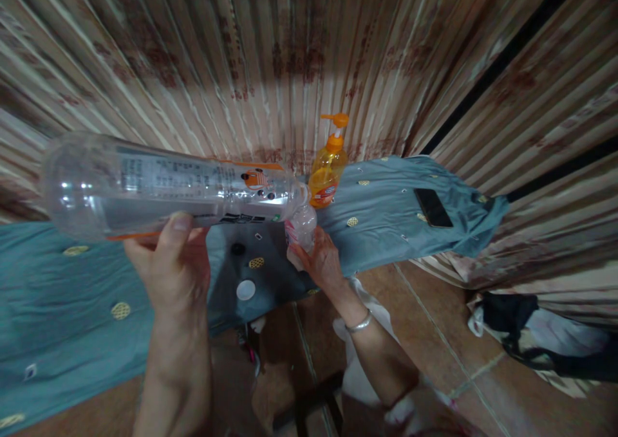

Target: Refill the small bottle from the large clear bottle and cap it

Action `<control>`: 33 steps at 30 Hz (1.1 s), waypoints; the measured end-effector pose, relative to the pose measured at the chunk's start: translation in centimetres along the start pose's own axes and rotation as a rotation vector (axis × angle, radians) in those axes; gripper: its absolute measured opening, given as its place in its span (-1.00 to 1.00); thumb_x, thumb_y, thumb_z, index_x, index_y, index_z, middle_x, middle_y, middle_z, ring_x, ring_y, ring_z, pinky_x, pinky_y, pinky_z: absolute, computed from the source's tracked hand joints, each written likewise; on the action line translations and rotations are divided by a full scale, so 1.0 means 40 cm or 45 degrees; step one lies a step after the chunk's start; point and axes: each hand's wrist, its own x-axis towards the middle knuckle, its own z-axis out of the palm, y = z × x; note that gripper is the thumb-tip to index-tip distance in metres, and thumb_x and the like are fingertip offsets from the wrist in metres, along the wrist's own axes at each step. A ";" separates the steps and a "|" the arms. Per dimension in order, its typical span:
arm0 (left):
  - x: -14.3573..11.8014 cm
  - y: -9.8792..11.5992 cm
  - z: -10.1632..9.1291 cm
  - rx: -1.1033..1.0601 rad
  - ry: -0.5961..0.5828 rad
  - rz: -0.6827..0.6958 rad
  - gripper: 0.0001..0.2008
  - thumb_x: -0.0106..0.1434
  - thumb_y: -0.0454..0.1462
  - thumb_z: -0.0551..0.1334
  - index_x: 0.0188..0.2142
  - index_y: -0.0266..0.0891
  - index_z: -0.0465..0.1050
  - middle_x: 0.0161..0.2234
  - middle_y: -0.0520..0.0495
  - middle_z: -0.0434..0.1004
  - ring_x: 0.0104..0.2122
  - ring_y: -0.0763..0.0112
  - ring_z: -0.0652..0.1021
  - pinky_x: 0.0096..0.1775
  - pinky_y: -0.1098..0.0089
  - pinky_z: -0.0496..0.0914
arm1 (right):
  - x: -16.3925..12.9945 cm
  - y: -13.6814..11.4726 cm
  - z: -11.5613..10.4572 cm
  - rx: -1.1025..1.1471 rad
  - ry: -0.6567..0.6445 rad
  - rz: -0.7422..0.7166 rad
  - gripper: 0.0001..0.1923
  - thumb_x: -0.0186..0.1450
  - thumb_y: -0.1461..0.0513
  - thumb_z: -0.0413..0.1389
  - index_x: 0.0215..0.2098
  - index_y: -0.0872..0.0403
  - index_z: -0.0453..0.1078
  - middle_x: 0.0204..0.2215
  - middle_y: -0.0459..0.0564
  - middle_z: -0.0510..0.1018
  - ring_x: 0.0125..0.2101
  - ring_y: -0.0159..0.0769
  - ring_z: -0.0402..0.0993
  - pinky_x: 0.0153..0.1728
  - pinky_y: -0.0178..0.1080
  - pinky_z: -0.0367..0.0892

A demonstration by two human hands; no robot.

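Using the orange pump bottle (327,173) as the reference point, since it stands upright near the back edge of the teal cloth (376,231). The big clear plastic bottle (193,192) is off to its left, tipped over almost flat, with its neck pointing right at it. It's got a see-through label with dark print and bits of orange. The left hand (176,253) has it from underneath, thumb pressed against the near side; most of the fingers are hidden, so can't really tell how they're wrapped.

The small clear bottle (303,228) is just in front of the pump bottle and a touch left, with some pink on its side. The right hand (316,260) has its fingers closed around it, and there's a silvery bracelet (361,323) on that wrist. The big bottle's mouth sits right at the small one's top, but whether they actually touch, no idea.

Also on the cloth: a white round disc (246,289) and a small dark round thing (237,249), both in front and left of the pump bottle, plus a black smartphone (433,207) to its right. Pleated patterned curtain (290,51) behind it.
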 end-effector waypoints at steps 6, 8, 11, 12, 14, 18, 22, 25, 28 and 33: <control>0.001 -0.005 -0.007 0.047 0.027 0.005 -0.61 -0.21 -0.19 0.58 -0.48 -0.10 0.42 -0.64 0.17 0.30 -0.41 0.20 0.55 -0.03 -0.12 0.56 | 0.000 -0.001 0.000 0.018 0.003 0.002 -0.37 0.53 -0.08 0.17 0.34 0.20 0.32 -0.01 0.36 0.66 0.02 0.19 0.64 -0.03 0.28 0.65; 0.002 -0.007 -0.008 0.075 0.038 0.003 -0.62 -0.21 -0.18 0.57 -0.49 -0.10 0.42 -0.64 0.19 0.30 -0.47 0.27 0.48 -0.05 -0.08 0.55 | 0.000 -0.001 0.000 0.017 0.004 -0.002 -0.38 0.53 -0.08 0.17 0.33 0.18 0.33 -0.01 0.35 0.66 0.01 0.18 0.64 -0.02 0.27 0.65; 0.002 -0.008 -0.010 0.084 0.017 0.015 -0.60 -0.18 -0.14 0.59 -0.54 -0.13 0.39 -0.64 0.17 0.30 -0.49 0.32 0.46 -0.08 -0.04 0.56 | 0.000 -0.001 0.002 -0.005 0.010 -0.003 -0.38 0.53 -0.09 0.16 0.32 0.18 0.33 0.00 0.34 0.66 0.02 0.16 0.64 0.00 0.24 0.65; 0.002 -0.008 -0.010 0.079 0.006 0.027 -0.58 -0.17 -0.14 0.60 -0.57 -0.15 0.37 -0.64 0.16 0.30 -0.50 0.34 0.46 -0.09 -0.03 0.56 | 0.000 -0.001 0.003 -0.013 0.008 -0.003 -0.38 0.53 -0.09 0.16 0.32 0.19 0.33 0.00 0.35 0.66 0.03 0.16 0.64 0.01 0.24 0.65; 0.002 -0.008 -0.010 0.058 -0.014 0.047 -0.53 -0.16 -0.13 0.62 -0.61 -0.16 0.32 -0.65 0.16 0.30 -0.53 0.38 0.44 -0.13 0.00 0.58 | 0.001 -0.001 0.004 -0.022 0.000 0.000 -0.37 0.53 -0.09 0.16 0.31 0.22 0.33 0.00 0.36 0.66 0.03 0.16 0.64 0.01 0.23 0.65; 0.002 -0.009 -0.009 0.035 0.000 0.036 -0.55 -0.19 -0.13 0.64 -0.59 -0.15 0.37 -0.65 0.17 0.28 -0.49 0.34 0.48 -0.11 -0.05 0.61 | 0.002 0.000 0.004 -0.014 -0.013 0.012 -0.37 0.52 -0.09 0.18 0.30 0.20 0.34 0.00 0.34 0.66 0.02 0.15 0.64 0.01 0.22 0.65; 0.005 -0.011 -0.007 0.016 -0.008 0.033 -0.60 -0.20 -0.17 0.62 -0.47 -0.13 0.47 -0.64 0.19 0.26 -0.44 0.26 0.54 -0.04 -0.15 0.60 | 0.003 -0.003 0.002 0.005 -0.006 0.018 -0.36 0.52 -0.09 0.19 0.32 0.20 0.32 0.00 0.35 0.66 0.02 0.17 0.65 0.00 0.24 0.65; 0.007 -0.008 -0.004 -0.035 -0.021 0.032 -0.51 -0.20 -0.21 0.63 -0.24 -0.07 0.56 -0.61 0.22 0.32 -0.46 0.31 0.55 -0.07 -0.07 0.63 | 0.003 -0.004 0.001 0.008 -0.011 0.020 -0.37 0.52 -0.07 0.19 0.33 0.21 0.33 0.01 0.37 0.66 0.03 0.18 0.64 0.00 0.25 0.64; 0.008 -0.007 -0.001 -0.039 -0.022 0.027 -0.40 -0.22 -0.18 0.64 -0.13 -0.02 0.58 -0.54 0.21 0.43 -0.47 0.33 0.56 -0.12 -0.02 0.65 | 0.002 -0.003 0.003 0.001 -0.014 0.016 -0.36 0.52 -0.07 0.19 0.34 0.20 0.32 0.02 0.37 0.66 0.04 0.16 0.64 0.01 0.23 0.64; 0.010 -0.010 -0.004 0.032 -0.008 0.063 -0.54 -0.22 -0.10 0.64 -0.39 -0.12 0.50 -0.64 0.23 0.31 -0.53 0.39 0.48 -0.16 0.07 0.64 | 0.001 0.001 0.009 -0.030 0.012 -0.009 -0.35 0.53 -0.10 0.16 0.33 0.22 0.30 0.01 0.35 0.67 0.02 0.13 0.65 -0.02 0.18 0.65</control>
